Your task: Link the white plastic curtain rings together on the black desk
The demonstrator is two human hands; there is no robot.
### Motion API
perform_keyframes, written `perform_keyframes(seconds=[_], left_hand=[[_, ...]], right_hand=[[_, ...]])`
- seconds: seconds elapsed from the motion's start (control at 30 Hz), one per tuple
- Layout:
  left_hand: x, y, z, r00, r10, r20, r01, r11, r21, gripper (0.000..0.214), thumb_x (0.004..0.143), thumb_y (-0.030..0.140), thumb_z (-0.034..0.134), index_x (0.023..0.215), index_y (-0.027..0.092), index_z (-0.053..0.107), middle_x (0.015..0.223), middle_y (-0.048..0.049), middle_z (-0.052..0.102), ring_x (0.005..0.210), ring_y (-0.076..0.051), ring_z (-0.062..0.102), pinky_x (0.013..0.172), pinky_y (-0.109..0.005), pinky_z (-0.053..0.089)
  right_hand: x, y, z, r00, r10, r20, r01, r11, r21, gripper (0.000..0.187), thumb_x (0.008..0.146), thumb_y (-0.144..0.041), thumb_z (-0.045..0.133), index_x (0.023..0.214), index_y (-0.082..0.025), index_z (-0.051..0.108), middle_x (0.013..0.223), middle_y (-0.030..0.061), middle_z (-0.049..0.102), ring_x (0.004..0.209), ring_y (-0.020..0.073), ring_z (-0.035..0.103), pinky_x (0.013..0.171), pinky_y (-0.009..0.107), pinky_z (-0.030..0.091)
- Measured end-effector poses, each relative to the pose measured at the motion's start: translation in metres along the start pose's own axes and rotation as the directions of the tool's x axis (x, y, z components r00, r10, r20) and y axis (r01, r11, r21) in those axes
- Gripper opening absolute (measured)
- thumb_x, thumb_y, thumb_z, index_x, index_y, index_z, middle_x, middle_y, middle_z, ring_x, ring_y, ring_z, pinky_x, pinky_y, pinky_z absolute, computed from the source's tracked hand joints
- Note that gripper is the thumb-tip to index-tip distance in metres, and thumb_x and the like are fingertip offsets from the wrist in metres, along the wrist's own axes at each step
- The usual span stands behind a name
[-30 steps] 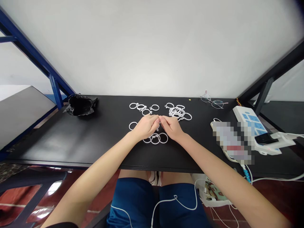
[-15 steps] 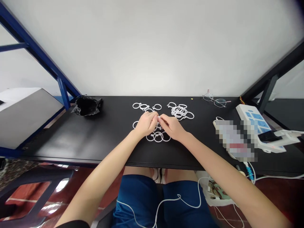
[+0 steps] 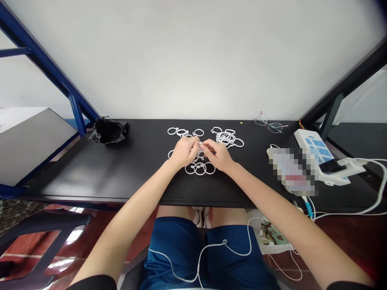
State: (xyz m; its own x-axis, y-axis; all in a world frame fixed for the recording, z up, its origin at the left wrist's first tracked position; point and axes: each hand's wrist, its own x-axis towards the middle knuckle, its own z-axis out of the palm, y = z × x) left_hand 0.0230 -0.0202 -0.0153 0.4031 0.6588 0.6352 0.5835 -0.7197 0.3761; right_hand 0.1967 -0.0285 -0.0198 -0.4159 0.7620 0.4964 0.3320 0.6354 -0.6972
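My left hand (image 3: 185,152) and my right hand (image 3: 220,154) meet over the middle of the black table. Their fingers are closed on one white plastic curtain ring (image 3: 200,144), of which only a small part shows between the fingertips. Under and around the hands lie more white rings with small eyelets. A front row of overlapping rings (image 3: 200,169) is just below the hands, and several others (image 3: 182,132) lie behind my left hand. To the right, beyond my right hand, is a heaped pile of rings (image 3: 226,137).
A black plastic bag (image 3: 109,132) stands open at the back left of the table (image 3: 90,173). Glasses (image 3: 275,127) lie at the back right. A blurred-out phone (image 3: 290,171) and a white power strip (image 3: 320,149) with cables are on the right. A white cable (image 3: 208,255) crosses my lap.
The whole view has shifted slightly, so everything sits a little higher and farther left. Both hands stay together at the same spot over the rings, fingers barely moved.
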Motion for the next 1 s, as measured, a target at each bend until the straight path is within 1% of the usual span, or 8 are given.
perform_keyframes(seconds=[0.13, 0.33, 0.5, 0.67, 0.83, 1.0], left_hand=[[0.0003, 0.0014, -0.0002, 1.0, 0.006, 0.004, -0.006, 1.0, -0.016, 0.027, 0.095, 0.021, 0.03, 0.074, 0.02, 0.047, 0.063, -0.0004, 0.051, 0.058, -0.016, 0.044, 0.067, -0.032, 0.038], [0.001, 0.0014, -0.0004, 1.0, 0.014, 0.019, -0.013, 1.0, -0.018, 0.027, 0.094, 0.021, 0.03, 0.071, 0.02, 0.045, 0.061, 0.0003, 0.049, 0.056, -0.015, 0.043, 0.067, -0.032, 0.038], [0.0004, 0.0031, 0.0003, 0.999, 0.015, 0.052, -0.013, 1.0, -0.025, 0.029, 0.095, 0.022, 0.028, 0.069, 0.021, 0.041, 0.058, 0.0002, 0.047, 0.054, -0.016, 0.043, 0.067, -0.033, 0.038], [0.0004, 0.0033, 0.001, 0.999, 0.03, 0.045, -0.027, 0.998, -0.059, 0.033, 0.098, 0.023, 0.023, 0.073, 0.02, 0.044, 0.062, -0.0011, 0.052, 0.057, -0.016, 0.045, 0.07, -0.035, 0.038], [0.001, 0.0018, 0.001, 0.999, -0.006, 0.04, 0.007, 1.0, -0.029, 0.035, 0.099, 0.024, 0.023, 0.074, 0.019, 0.047, 0.066, -0.0018, 0.056, 0.06, -0.017, 0.048, 0.072, -0.035, 0.037], [0.0012, 0.0016, 0.0014, 0.997, -0.046, 0.063, 0.045, 0.999, 0.016, 0.034, 0.098, 0.023, 0.022, 0.072, 0.02, 0.045, 0.065, -0.002, 0.055, 0.059, -0.017, 0.048, 0.071, -0.035, 0.036]], right_hand=[[0.0004, -0.0013, -0.0007, 1.0, -0.008, 0.011, 0.008, 1.0, 0.001, 0.028, 0.096, -0.044, 0.044, 0.089, -0.02, 0.055, 0.063, -0.0016, 0.058, 0.051, 0.0112, 0.053, 0.051, 0.024, 0.039], [0.0003, -0.0038, 0.0003, 0.999, 0.002, 0.034, -0.002, 1.0, -0.002, 0.026, 0.098, -0.042, 0.041, 0.091, -0.02, 0.053, 0.059, -0.0032, 0.055, 0.049, 0.0108, 0.05, 0.05, 0.023, 0.036], [0.0002, -0.0052, 0.0001, 0.999, -0.003, 0.037, 0.004, 1.0, -0.021, 0.028, 0.1, -0.04, 0.037, 0.082, -0.021, 0.048, 0.056, -0.0042, 0.051, 0.046, 0.0104, 0.044, 0.051, 0.024, 0.035], [0.0002, -0.0055, 0.0002, 1.0, -0.006, 0.031, 0.006, 1.0, -0.025, 0.028, 0.1, -0.038, 0.035, 0.08, -0.021, 0.045, 0.055, -0.0042, 0.05, 0.047, 0.011, 0.044, 0.052, 0.024, 0.035], [0.0005, -0.0054, -0.0001, 1.0, 0.003, 0.024, -0.002, 0.999, -0.037, 0.029, 0.1, -0.04, 0.036, 0.08, -0.021, 0.046, 0.055, -0.0042, 0.049, 0.048, 0.011, 0.044, 0.053, 0.024, 0.035], [0.0006, -0.0051, 0.0002, 1.0, 0.014, 0.026, -0.013, 0.999, -0.05, 0.029, 0.1, -0.039, 0.036, 0.081, -0.021, 0.048, 0.056, -0.004, 0.05, 0.047, 0.0109, 0.044, 0.053, 0.025, 0.035]])
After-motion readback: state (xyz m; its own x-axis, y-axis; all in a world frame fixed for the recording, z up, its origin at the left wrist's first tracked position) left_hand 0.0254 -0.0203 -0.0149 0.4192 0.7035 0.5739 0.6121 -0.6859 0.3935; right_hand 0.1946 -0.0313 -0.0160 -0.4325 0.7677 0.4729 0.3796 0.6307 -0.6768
